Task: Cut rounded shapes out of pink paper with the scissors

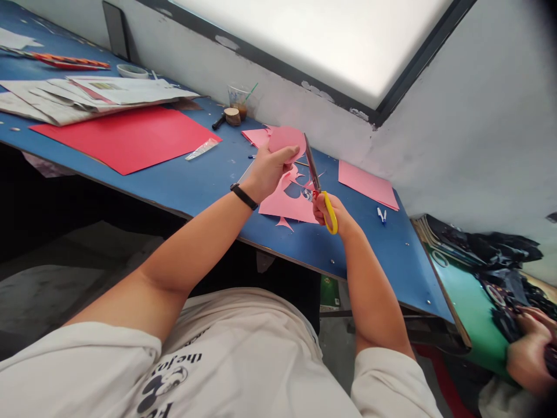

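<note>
My left hand (270,168) is closed on a rounded piece of pink paper (285,139), with the thumb lying over its face. My right hand (333,213) grips a pair of scissors (329,215) with yellow and red handles. The scissor blades point up and away, along the right edge of the held paper; whether they touch it I cannot tell. Beneath my hands lies a pink sheet (285,206) with a round opening cut in it. Small pink offcuts (284,223) are scattered around that sheet.
A red sheet (139,139) and stacked papers (87,96) lie left on the blue table (209,188). A plastic cup (238,100) stands by the wall. Pink sheets (368,183) rest at right. At far right, another person's hand (528,348) is over a green table (467,316).
</note>
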Demonstrator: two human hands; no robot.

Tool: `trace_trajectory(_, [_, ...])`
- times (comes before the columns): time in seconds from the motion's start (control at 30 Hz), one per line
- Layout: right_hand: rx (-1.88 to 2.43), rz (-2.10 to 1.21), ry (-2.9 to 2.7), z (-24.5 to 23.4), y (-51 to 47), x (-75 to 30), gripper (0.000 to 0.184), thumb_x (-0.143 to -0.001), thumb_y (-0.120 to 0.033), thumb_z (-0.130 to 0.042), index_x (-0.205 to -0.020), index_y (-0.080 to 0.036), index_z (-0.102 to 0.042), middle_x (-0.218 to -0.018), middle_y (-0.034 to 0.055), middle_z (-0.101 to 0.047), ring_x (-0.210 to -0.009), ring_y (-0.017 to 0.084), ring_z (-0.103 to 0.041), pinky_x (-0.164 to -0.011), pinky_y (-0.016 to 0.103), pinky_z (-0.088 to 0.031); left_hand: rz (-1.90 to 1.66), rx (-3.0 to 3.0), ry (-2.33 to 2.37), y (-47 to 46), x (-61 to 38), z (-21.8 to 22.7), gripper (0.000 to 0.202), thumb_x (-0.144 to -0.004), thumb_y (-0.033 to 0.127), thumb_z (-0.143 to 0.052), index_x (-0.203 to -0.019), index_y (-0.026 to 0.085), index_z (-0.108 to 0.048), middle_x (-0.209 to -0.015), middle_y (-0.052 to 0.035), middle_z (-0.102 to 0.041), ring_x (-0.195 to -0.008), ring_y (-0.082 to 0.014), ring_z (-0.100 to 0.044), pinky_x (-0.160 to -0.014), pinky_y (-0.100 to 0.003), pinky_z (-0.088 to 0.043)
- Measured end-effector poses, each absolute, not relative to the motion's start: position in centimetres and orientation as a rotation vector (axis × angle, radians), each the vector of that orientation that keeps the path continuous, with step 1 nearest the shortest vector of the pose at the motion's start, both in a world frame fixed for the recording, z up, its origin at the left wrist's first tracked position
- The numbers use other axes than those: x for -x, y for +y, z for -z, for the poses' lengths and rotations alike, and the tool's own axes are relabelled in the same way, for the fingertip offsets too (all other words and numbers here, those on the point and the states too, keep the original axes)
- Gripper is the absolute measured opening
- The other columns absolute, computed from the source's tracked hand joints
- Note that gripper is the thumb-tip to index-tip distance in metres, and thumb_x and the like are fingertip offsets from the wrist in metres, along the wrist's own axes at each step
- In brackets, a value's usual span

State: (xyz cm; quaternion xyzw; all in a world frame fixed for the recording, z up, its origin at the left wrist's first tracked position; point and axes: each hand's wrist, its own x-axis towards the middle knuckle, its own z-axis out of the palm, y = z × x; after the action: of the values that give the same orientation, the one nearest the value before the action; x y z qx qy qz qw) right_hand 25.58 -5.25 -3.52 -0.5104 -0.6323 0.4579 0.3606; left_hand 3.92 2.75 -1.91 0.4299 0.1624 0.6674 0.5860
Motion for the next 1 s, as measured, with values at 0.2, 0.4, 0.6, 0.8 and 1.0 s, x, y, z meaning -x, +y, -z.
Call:
trace_trajectory(0.2, [1.276, -1.159, -1.659, 3.47, -5.33, -25.51, 0.081, -0.084, -0.100, -0.081, -0.076, -0.029, -0.043, -0.063, -0.0084, -0.030, -0.054, 0.011, -0.028, -0.046, 0.028, -0.033, -1.531, -0.976, 0.388, 2.27, -3.93, 1.58, 0.051, -0.082, 0.026, -0.095, -0.075, 0.025, -0.045, -0.074, 0.0051, -0.044, -0.063, -0.0095, -0.043, -0.063, -0.027, -0.054])
trace_trajectory(0.4, [1.261, -1.156, -1.670, 3.48, -5.22, -25.64, 0.087, -0.079, -0.108, -0.079, -0.075, -0.029, -0.043, -0.062, -0.0080, -0.030, -0.053, 0.011, -0.029, -0.045, 0.028, -0.033, -1.529, -0.972, 0.475, 2.26, -4.04, 1.49, 0.052, -0.082, 0.033, -0.099, -0.075, 0.026, -0.049, -0.069, 0.0054, -0.047, -0.063, -0.0115, -0.050, -0.060, -0.028, -0.053])
trace_trajectory(0.6, [1.283, -1.131, -1.679, 3.60, -5.21, -25.81, 0.092, -0.073, -0.116, -0.074, -0.081, -0.029, -0.046, -0.061, -0.0082, -0.034, -0.051, 0.011, -0.032, -0.045, 0.027, -0.032, -1.567, -0.883, 0.497, 2.45, -4.18, 1.70, 0.043, -0.083, 0.037, -0.100, -0.082, 0.025, -0.058, -0.083, 0.0001, -0.065, -0.074, -0.0130, -0.060, -0.062, -0.027, -0.054])
trace_trajectory(0.8, [1.271, -1.102, -1.679, 3.35, -5.54, -25.78, 0.080, -0.086, -0.101, -0.080, -0.077, -0.028, -0.050, -0.060, -0.0056, -0.039, -0.053, 0.012, -0.034, -0.047, 0.028, -0.033, -1.562, -0.838, 0.555, 2.38, -4.15, 1.53, 0.043, -0.076, 0.038, -0.102, -0.084, 0.025, -0.062, -0.085, -0.0016, -0.071, -0.079, -0.0155, -0.067, -0.062, -0.026, -0.054])
trace_trajectory(1.0, [1.309, -1.086, -1.654, 3.34, -5.63, -25.62, 0.066, -0.094, -0.082, -0.084, -0.078, -0.027, -0.051, -0.062, -0.0048, -0.038, -0.054, 0.013, -0.033, -0.047, 0.027, -0.033, -1.559, -0.863, 0.572, 2.13, -4.09, 1.26, 0.050, -0.076, 0.039, -0.099, -0.079, 0.026, -0.050, -0.077, 0.0010, -0.061, -0.073, -0.0142, -0.062, -0.061, -0.026, -0.052])
